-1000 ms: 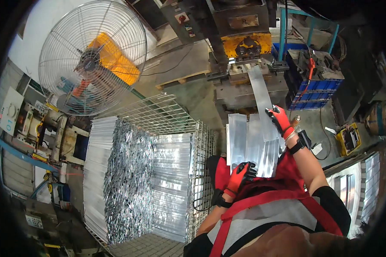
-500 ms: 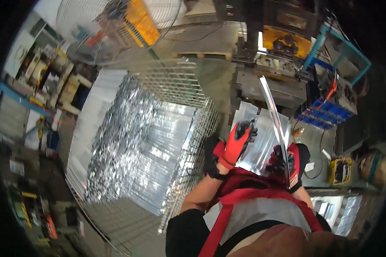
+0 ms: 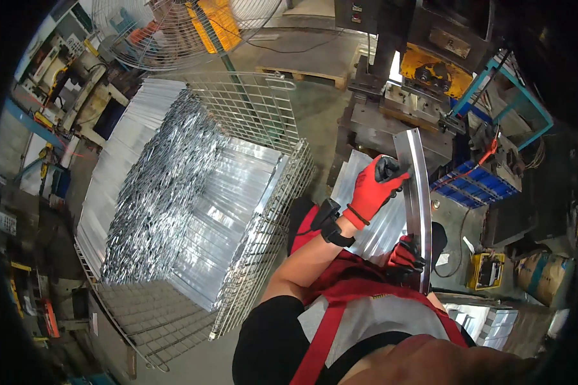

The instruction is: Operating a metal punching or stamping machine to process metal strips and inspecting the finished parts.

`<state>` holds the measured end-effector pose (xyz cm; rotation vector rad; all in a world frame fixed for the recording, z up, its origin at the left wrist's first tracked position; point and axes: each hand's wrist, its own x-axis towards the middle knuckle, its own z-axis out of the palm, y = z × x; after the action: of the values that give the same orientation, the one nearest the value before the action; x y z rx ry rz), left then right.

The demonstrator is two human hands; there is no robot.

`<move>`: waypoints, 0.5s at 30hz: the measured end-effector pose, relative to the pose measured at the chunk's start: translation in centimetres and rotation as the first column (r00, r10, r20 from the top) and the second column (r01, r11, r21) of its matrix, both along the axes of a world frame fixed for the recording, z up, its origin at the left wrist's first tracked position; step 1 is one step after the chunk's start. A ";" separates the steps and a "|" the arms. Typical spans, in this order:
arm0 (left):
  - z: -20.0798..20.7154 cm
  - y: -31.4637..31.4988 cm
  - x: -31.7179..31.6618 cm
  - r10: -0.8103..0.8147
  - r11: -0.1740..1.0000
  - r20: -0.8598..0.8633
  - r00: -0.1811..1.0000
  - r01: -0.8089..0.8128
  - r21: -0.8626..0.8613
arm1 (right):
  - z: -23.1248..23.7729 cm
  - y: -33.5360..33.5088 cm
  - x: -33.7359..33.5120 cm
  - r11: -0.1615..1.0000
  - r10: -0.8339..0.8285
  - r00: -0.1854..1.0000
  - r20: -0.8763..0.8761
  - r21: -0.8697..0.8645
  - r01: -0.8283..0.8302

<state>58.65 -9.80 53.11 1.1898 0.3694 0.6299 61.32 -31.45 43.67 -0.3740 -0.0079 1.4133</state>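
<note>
A long, shiny metal strip [image 3: 419,192] stands upright and slightly tilted in front of me. My right hand [image 3: 404,255], in a red and black glove, is closed around its lower part. Beside the strip's upper half is my left hand [image 3: 371,192], gloved the same way, fingers curled. One of its fingers reaches the strip's left edge; what lies inside the curled fingers is hidden. Below and behind both hands lie flat metal strips [image 3: 377,232], close to my lap.
To my left stands a wire mesh cage [image 3: 263,256] stacked with many metal strips [image 3: 154,186]. Beyond it is a large fan [image 3: 167,38]. A dark press machine [image 3: 392,122] stands ahead, with a blue crate [image 3: 472,183] to its right and a yellow basket [image 3: 487,271] nearer.
My left hand has moved right to the strip's edge. The strip has turned so its broad face shows, still in my right hand. The view has shifted slightly.
</note>
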 end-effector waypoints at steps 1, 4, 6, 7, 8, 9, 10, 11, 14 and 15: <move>0.0 -0.1 0.2 0.004 1.000 0.019 1.000 -0.005 0.019 | -0.1 -0.1 0.0 1.000 -0.007 1.000 0.002 -0.003 0.007; 0.1 0.0 0.6 0.029 0.990 -0.046 0.999 -0.022 0.142 | -0.3 -0.1 -0.1 0.999 -0.031 0.999 0.014 -0.010 0.032; -0.1 0.1 1.0 0.055 0.971 -0.075 0.996 -0.036 0.236 | -0.3 -0.1 0.2 0.998 -0.056 0.998 0.028 -0.015 0.056; -0.8 0.1 1.4 0.067 0.960 -0.062 0.996 -0.048 0.277 | -0.2 -0.3 0.5 0.997 -0.073 0.996 0.046 -0.019 0.074; -1.2 0.4 1.6 0.080 0.945 -0.050 0.996 -0.059 0.322 | -0.2 -0.1 0.7 0.996 -0.087 0.994 0.061 -0.018 0.088; -1.6 0.6 1.6 0.073 0.965 -0.052 0.996 -0.058 0.255 | -0.1 0.1 0.9 0.994 -0.106 0.990 0.090 -0.020 0.108; -2.2 0.6 1.5 0.067 0.981 -0.054 0.996 -0.056 0.186 | 0.2 0.4 1.6 0.991 -0.128 0.983 0.134 -0.020 0.132; -2.9 0.6 1.6 0.051 0.992 -0.057 0.997 -0.044 0.116 | 0.3 0.8 2.1 0.986 -0.158 0.971 0.179 -0.024 0.164; -6.2 0.8 0.9 0.051 0.990 -0.136 0.989 -0.032 0.136 | 0.0 2.2 6.2 0.959 -0.257 0.889 0.378 -0.011 0.282; -6.2 0.4 0.6 -0.031 0.998 -0.208 0.978 0.043 0.054 | -3.0 1.7 9.1 0.902 -0.323 0.736 0.595 -0.042 0.429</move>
<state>59.26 -9.42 46.89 1.3199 0.5062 0.4875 70.42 -29.73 40.67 -0.8976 -0.2911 0.8490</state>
